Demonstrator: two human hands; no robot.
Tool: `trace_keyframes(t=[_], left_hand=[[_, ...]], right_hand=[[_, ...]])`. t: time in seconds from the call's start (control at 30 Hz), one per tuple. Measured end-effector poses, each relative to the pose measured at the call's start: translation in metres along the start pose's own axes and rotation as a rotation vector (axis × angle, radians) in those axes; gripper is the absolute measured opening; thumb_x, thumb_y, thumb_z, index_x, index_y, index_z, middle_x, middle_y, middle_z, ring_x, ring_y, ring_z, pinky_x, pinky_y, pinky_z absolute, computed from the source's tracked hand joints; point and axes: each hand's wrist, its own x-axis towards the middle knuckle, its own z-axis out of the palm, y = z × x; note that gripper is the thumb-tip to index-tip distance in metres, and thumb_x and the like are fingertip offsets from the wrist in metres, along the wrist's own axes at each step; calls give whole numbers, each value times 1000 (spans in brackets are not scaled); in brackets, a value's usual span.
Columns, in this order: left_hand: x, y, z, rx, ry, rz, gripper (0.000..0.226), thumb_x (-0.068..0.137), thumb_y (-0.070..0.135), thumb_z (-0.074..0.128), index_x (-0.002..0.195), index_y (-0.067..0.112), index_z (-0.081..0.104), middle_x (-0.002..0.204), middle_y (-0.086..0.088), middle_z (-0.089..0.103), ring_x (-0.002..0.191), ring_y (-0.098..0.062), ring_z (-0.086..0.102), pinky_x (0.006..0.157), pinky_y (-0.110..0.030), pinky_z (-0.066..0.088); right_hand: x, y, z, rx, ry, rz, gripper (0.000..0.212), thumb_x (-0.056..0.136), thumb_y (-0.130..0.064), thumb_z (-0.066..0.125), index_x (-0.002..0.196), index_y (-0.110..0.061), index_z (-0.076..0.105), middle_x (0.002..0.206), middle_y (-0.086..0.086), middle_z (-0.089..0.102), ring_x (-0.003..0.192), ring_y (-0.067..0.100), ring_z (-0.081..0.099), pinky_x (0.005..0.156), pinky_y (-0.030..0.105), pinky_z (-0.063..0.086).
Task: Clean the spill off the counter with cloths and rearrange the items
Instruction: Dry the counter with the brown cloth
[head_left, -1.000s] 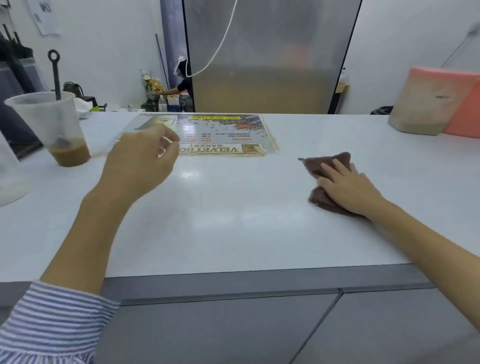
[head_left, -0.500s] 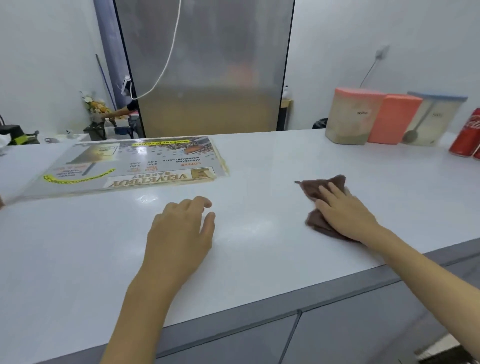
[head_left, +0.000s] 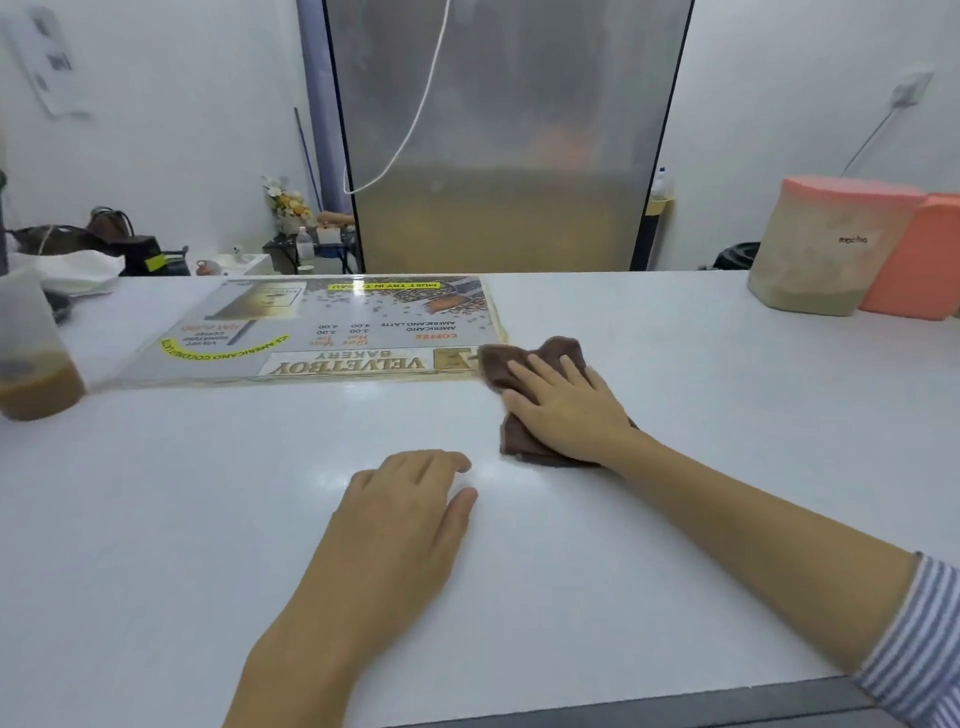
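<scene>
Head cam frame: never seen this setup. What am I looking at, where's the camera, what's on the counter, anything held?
There is no robot here. A person wears one wide-angle camera on the head, looking forward and down, so both arms reach in from the bottom of the picture.

The left hand rests flat on the white counter, holding nothing. The right hand presses with straight fingers on a brown cloth, with no curled grip round it.

The cloth touches the near right corner of a laminated bakery menu lying flat. At far left stands a plastic cup with brown liquid in the bottom. At far right stand a beige container and an orange one.
</scene>
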Motion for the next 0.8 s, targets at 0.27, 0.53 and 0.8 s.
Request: trace_keyframes(t=[0.27, 0.53, 0.8], left_hand=[[-3, 0, 0, -15, 20, -54, 25, 88, 37, 38, 98, 34, 61, 106, 22, 64, 105, 3, 44, 85, -14, 31], [-6, 4, 18, 47, -40, -195, 42, 99, 46, 13, 125, 39, 46, 131, 24, 52, 129, -1, 34, 97, -8, 19], [-9, 21, 26, -90, 44, -361, 54, 82, 66, 6, 125, 56, 37, 134, 53, 17, 131, 24, 3, 107, -4, -5]], right_hand=[[122, 12, 1, 15, 41, 64, 54, 96, -47, 21, 148, -31, 20, 159, -8, 13, 146, 33, 5, 118, 47, 1], [198, 23, -2, 58, 20, 68, 55, 95, -44, 22, 146, -26, 26, 159, -4, 12, 146, 34, 1, 117, 49, -4], [182, 23, 2, 30, 17, -33, 53, 96, -44, 19, 147, -32, 22, 159, -1, 13, 146, 33, 3, 117, 51, -1]])
